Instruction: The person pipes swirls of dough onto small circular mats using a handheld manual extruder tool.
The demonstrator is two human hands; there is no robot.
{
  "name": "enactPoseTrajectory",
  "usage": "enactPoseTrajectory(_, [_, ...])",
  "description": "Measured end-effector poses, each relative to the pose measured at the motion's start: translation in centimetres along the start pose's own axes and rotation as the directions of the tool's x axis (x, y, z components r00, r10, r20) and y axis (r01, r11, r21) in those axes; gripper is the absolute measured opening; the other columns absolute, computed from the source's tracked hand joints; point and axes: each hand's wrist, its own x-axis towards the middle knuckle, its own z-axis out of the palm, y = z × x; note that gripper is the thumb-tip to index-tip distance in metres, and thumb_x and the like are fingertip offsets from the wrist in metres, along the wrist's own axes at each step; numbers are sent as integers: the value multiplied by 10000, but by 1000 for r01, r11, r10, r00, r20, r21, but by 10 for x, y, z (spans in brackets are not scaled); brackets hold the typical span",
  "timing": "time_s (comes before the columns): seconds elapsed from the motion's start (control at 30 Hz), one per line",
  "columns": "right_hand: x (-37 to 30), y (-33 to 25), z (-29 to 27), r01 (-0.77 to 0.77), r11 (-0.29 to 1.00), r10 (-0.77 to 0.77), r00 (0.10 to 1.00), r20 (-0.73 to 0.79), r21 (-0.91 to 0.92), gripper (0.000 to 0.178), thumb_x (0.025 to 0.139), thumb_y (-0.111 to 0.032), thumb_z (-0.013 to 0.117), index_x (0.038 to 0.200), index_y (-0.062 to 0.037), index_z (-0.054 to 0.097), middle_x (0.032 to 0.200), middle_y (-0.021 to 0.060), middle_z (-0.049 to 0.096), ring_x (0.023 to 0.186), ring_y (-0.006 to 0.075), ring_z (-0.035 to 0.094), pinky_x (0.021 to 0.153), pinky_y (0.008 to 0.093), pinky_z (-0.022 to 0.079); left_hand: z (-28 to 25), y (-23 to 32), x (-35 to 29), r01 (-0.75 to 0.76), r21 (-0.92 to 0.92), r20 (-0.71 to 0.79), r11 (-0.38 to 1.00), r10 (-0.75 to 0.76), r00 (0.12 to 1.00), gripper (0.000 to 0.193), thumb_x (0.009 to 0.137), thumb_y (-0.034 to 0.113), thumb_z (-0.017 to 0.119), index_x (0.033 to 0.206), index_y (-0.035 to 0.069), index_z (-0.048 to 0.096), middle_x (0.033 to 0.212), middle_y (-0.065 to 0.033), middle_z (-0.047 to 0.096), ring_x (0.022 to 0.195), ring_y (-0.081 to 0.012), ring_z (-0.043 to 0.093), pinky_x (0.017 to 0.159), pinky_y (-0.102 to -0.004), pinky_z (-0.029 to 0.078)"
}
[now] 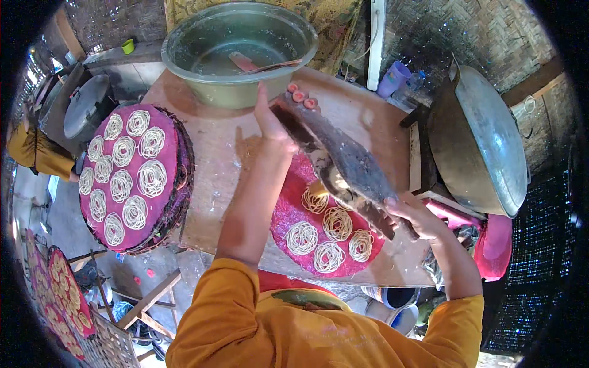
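Observation:
Both my hands hold a dark, worn wooden press (353, 162) of two long arms, tilted above a round pink mat (285, 211). My left hand (276, 126) is closed around its far end, with fingertips curling over the top edge. Around the near right end, my right hand (417, 216) is closed too. Pale stuff shows between the arms, and a light cylinder (318, 187) sticks out beneath. Below the press, several coiled noodle nests (329, 256) lie on the mat; the press hides part of it.
A stack of round mats (172, 202) topped with noodle nests stands at the left. Behind it all sits a large green basin (239, 76) with a pink spatula (243, 62) inside. A lidded wok (454, 129) is at the right. Another person's sleeve (52, 156) shows far left.

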Motion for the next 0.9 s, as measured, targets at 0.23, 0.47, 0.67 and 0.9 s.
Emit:
enactPoseTrajectory(0.23, [4, 4, -3, -70, 997, 70, 998, -10, -43, 491, 830, -522, 566, 840, -33, 610, 620, -11, 532, 539, 78, 502, 482, 216, 387, -30, -19, -6, -17, -80, -116, 997, 7, 993, 464, 915, 530, 291, 710, 144, 448, 587, 10, 428, 572, -171, 449, 616, -359, 372])
enactPoseTrajectory(0.47, [46, 34, 2, -28, 997, 21, 994, 104, 69, 644, 853, -572, 497, 1184, -21, 530, 868, 105, 632, 739, 148, 607, 656, 290, 500, -13, 21, 1, 27, 68, -45, 997, -24, 999, 415, 906, 500, 396, 704, 140, 440, 553, 12, 416, 577, -174, 459, 647, -343, 373])
enactPoseTrajectory(0.67, [46, 9, 25, -146, 989, 139, 950, 281, 4, 742, 836, -706, 328, 1035, -34, 575, 800, 84, 623, 686, 146, 608, 602, 273, 495, -25, 49, -35, -147, 147, -9, 978, 150, 989, 396, 905, 496, 392, 767, 134, 479, 648, 3, 491, 628, -170, 502, 722, -375, 413])
enactPoseTrajectory(0.9, [50, -12, 41, -85, 996, 90, 976, 200, -33, 690, 838, -664, 415, 973, -8, 583, 704, 60, 588, 599, 124, 572, 534, 260, 475, -1, 70, -51, -241, 210, -141, 948, 273, 952, 351, 900, 458, 390, 736, 150, 433, 599, 39, 399, 557, -133, 428, 617, -326, 382])
